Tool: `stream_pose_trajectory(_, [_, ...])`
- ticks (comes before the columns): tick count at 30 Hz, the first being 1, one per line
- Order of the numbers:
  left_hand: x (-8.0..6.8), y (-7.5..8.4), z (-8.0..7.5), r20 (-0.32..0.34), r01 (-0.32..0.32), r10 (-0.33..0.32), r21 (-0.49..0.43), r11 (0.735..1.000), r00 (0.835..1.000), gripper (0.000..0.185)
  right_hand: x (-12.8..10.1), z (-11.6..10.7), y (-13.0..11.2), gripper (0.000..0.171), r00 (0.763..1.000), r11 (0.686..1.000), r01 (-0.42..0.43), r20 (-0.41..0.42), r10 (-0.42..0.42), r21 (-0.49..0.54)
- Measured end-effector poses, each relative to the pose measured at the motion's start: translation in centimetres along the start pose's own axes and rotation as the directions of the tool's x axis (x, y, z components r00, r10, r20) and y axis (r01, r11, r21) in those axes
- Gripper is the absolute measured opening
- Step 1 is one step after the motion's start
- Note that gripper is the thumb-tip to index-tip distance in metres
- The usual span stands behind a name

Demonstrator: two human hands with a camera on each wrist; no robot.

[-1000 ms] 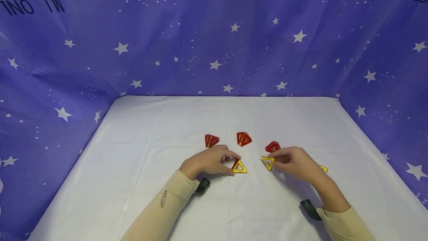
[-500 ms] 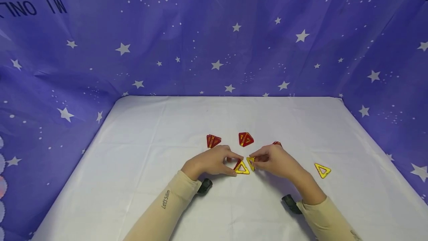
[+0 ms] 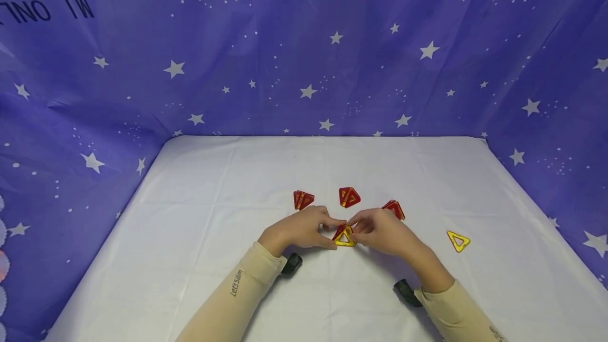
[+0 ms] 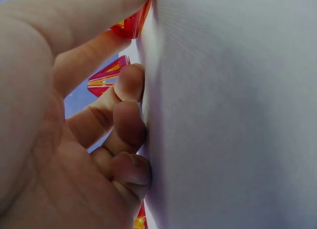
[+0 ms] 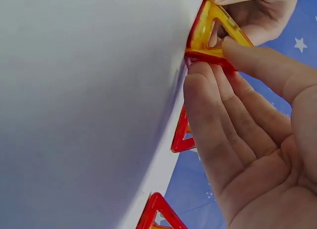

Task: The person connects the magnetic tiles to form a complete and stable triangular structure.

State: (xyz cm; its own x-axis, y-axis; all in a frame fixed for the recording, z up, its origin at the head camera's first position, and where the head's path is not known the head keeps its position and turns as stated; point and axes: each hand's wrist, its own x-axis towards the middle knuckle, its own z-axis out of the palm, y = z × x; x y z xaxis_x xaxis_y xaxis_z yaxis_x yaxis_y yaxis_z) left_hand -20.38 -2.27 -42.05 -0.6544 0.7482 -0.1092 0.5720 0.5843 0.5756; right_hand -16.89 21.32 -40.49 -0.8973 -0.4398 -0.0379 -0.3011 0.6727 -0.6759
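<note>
In the head view a small pyramid of red and yellow triangular magnetic tiles (image 3: 345, 243) stands between both hands. My left hand (image 3: 300, 228) holds it from the left, thumb at its front base and index finger near its top. From the right, my right hand (image 3: 383, 232) pinches a yellow triangle tile against it. Close up in the right wrist view, the yellow tile (image 5: 202, 33) meets a red edge, with the right thumb on its face. The left wrist view shows only a red corner of the pyramid (image 4: 134, 25) behind the hand; the rest is hidden.
Behind the hands stand three red tile pyramids: a left one (image 3: 303, 200), a middle one (image 3: 349, 197) and a right one (image 3: 395, 209), partly behind the right hand. A loose yellow triangle tile (image 3: 458, 241) lies right on the white-covered table (image 3: 237, 173). Starry purple cloth (image 3: 266, 57) surrounds it.
My right hand has moved left with the yellow triangle tile and brought it against the piece in my left hand. The left hand has stayed nearly still. The loose yellow tile is now uncovered.
</note>
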Motion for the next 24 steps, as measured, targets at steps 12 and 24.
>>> stream_pose_trajectory(12, [-0.03,0.05,0.15,-0.003,0.024,-0.024,-0.004,1.0,1.0,0.069,0.02,0.34,0.14,0.028,0.999,0.998,-0.036,0.019,0.037,-0.056])
stream_pose_trajectory(24, [-0.01,0.07,0.19,-0.048,0.044,-0.047,-0.062,0.997,0.998,0.047,0.43,-0.23,0.6,0.02,0.991,0.987,-0.13,-0.045,0.126,-0.092])
